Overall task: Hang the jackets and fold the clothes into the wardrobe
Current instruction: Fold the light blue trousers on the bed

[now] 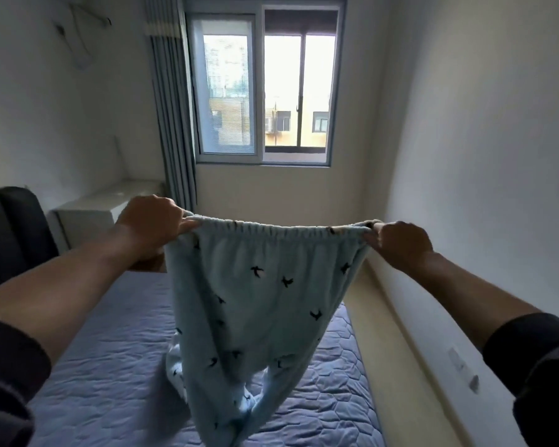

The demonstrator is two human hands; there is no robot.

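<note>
From the head camera, the left hand point(150, 221) and the right hand point(400, 245) each pinch one end of the elastic waistband of the light blue trousers point(255, 304), stretched between them in the air above the bed point(104, 366), legs trailing onto the quilt near its right edge. This looks like the folding step: next, probably lay them flat on the mattress and bring leg over leg.

Daylight comes through a grey-framed sliding window point(259, 82) in the white plaster wall point(271, 195), a blue-grey pleated curtain point(171, 101) hangs at its left, and a blue quilted mattress point(110, 366) lies below by a dark padded headboard point(10, 227).
</note>
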